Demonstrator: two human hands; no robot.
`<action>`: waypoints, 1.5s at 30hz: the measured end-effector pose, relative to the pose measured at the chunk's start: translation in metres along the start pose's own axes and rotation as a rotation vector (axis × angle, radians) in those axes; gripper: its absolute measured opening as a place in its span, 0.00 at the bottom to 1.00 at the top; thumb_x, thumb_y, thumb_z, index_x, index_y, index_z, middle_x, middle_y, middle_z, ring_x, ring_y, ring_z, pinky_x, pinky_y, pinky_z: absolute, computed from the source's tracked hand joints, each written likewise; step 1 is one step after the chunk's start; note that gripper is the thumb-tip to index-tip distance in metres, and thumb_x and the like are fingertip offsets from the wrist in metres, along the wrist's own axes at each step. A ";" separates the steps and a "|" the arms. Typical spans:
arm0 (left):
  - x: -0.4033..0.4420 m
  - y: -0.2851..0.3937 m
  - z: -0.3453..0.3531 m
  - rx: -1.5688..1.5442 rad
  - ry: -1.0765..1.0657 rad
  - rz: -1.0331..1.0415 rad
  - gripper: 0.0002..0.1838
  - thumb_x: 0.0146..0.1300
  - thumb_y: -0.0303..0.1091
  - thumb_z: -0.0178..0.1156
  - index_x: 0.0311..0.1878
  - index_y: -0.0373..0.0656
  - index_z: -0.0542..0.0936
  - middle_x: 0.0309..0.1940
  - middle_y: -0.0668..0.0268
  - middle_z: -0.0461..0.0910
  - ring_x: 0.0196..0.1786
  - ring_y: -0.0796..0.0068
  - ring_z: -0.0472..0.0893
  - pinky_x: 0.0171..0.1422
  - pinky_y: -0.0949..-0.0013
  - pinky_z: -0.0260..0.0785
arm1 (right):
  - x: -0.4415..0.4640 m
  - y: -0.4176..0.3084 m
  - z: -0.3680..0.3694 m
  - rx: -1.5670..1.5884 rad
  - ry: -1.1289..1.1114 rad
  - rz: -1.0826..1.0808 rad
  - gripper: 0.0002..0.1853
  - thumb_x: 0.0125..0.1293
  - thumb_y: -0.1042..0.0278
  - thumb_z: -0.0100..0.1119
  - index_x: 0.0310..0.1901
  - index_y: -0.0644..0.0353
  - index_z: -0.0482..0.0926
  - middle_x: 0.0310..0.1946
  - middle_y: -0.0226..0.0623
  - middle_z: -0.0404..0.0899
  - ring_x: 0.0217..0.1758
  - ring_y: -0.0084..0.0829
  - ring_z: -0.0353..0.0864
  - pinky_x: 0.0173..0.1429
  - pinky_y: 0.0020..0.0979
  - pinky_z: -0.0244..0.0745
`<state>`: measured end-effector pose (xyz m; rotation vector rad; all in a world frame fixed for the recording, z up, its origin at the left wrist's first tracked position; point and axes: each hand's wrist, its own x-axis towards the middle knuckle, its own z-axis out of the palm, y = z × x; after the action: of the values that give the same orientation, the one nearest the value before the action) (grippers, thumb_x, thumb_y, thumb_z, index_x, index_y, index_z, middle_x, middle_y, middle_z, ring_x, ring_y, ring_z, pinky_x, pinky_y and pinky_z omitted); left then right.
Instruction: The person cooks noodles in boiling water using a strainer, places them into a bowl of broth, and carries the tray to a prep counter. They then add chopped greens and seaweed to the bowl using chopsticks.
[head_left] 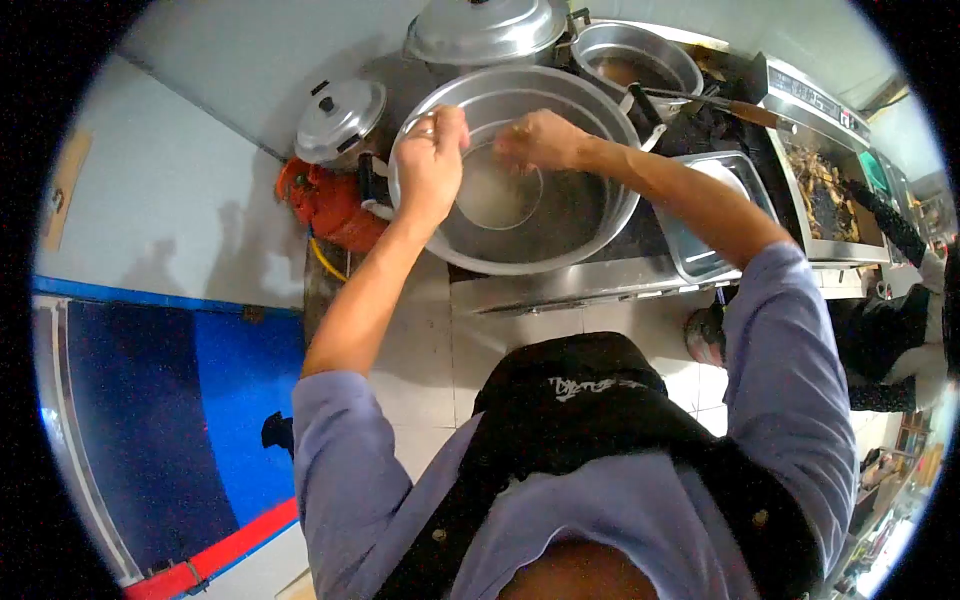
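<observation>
A large metal pot (pixel 520 262) stands in front of me, with cloudy liquid (pixel 500 200) in it and a lighter round patch at the bottom. Over its left side is my left hand (pixel 430 165), closed in a fist with a ring on one finger. Whatever it may hold is hidden. Above the middle of the pot, my right hand (pixel 540 140) has its fingers curled together, the tips blurred by motion. I cannot make out anything between them. Both hands are above the liquid, a short way apart.
Behind stand a lidded pot (pixel 485 35) and a smaller open pot (pixel 640 50) holding liquid. At left are another lidded pot (pixel 340 120) and an orange gas cylinder (pixel 335 205). A metal tray (pixel 700 265) sits at right, near a food-filled fryer (pixel 825 195) and another person's dark sleeve (pixel 885 220).
</observation>
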<state>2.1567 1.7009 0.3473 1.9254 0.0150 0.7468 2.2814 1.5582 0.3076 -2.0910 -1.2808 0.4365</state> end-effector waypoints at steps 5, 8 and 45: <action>-0.003 -0.015 0.000 0.023 0.113 -0.137 0.22 0.70 0.44 0.45 0.28 0.36 0.77 0.22 0.64 0.77 0.29 0.74 0.75 0.37 0.67 0.67 | -0.012 -0.012 0.019 -0.217 0.021 -0.068 0.14 0.59 0.60 0.53 0.42 0.57 0.81 0.39 0.41 0.81 0.44 0.37 0.80 0.50 0.36 0.73; 0.009 -0.023 -0.002 0.127 0.118 -0.057 0.23 0.70 0.44 0.45 0.25 0.36 0.75 0.22 0.65 0.76 0.27 0.74 0.74 0.37 0.69 0.66 | -0.006 -0.027 0.018 0.190 0.242 0.068 0.13 0.61 0.57 0.53 0.39 0.56 0.81 0.25 0.40 0.81 0.28 0.35 0.82 0.37 0.35 0.76; -0.150 0.047 -0.033 0.046 0.336 -0.297 0.19 0.64 0.24 0.48 0.59 0.36 0.67 0.55 0.58 0.70 0.51 0.71 0.73 0.57 0.69 0.65 | -0.173 0.124 -0.215 0.742 -0.047 0.975 0.13 0.57 0.60 0.56 0.21 0.58 0.72 0.15 0.32 0.72 0.13 0.21 0.68 0.10 0.21 0.54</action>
<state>2.0045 1.6565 0.3220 1.7683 0.5174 0.8618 2.4072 1.2917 0.3755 -1.8738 0.0394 1.1597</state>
